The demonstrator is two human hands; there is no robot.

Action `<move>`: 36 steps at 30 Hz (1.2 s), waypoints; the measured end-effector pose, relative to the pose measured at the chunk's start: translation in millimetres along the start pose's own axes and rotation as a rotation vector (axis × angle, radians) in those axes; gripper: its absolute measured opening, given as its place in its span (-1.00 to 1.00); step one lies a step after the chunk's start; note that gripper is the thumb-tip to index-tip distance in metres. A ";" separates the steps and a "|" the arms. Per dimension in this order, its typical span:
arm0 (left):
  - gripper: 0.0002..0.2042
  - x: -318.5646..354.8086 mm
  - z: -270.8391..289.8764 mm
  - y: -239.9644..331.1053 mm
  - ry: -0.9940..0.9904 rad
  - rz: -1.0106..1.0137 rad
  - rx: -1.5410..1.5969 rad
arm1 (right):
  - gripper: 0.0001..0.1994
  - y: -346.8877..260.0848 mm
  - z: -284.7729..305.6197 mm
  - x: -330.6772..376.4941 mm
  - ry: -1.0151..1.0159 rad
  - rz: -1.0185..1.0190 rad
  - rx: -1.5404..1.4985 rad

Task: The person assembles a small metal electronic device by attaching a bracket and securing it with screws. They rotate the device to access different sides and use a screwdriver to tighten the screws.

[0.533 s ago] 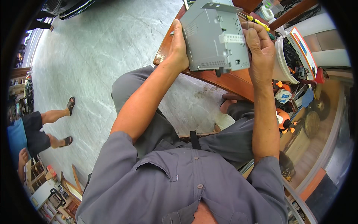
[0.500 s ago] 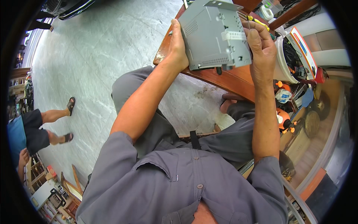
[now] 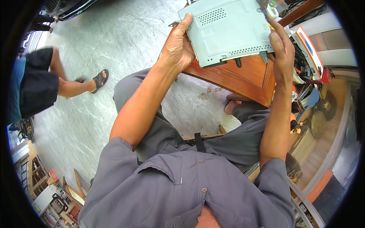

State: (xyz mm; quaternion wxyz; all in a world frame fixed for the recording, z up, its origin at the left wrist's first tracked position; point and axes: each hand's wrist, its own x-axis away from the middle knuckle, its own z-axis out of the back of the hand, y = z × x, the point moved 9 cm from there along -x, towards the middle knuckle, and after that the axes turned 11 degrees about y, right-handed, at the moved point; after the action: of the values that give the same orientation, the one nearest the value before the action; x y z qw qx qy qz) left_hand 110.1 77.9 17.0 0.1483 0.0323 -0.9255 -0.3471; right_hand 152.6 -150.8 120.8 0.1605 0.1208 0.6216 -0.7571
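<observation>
Pale grey-green metal at the upper centre of the frame: a flat metal box, held up over the brown wooden desk, broad face toward the camera; on that face, a patch of small holes near the upper left and a long band of holes along the lower edge; just under that edge, a black peg sticking downward; inside of the casing hidden, so no telling the contents.

At the box's left edge, the left hand, clamped on it, thumb laid over the face, fingers mostly out of sight behind; at the right edge, the right hand, fingers bent and close against the metal, tips partly hidden; cannot tell whether pinching the edge or merely touching it.

Upper right of the frame, past the right hand: a white carton with orange edges, contents out of view; beside it, a tangle of dark cables; farther up, a small white plastic container, contents likewise unreadable.

Lower left, a wooden shelf divided into compartments, with small items too blurred to name; left of the frame, another person's dark shorts and sandal on the grey floor.
</observation>
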 end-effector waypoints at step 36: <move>-0.67 68.9 -5.8 91.7 -0.024 -0.690 -0.651 | -0.55 108.9 -63.6 42.3 0.001 -0.954 -0.522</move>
State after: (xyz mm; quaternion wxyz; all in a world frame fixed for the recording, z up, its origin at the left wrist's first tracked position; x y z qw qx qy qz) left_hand 50.1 132.4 98.3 0.0163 0.2857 -0.7053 -0.6486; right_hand 155.5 -111.6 -6.2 -0.1767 -0.2184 0.7747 -0.5665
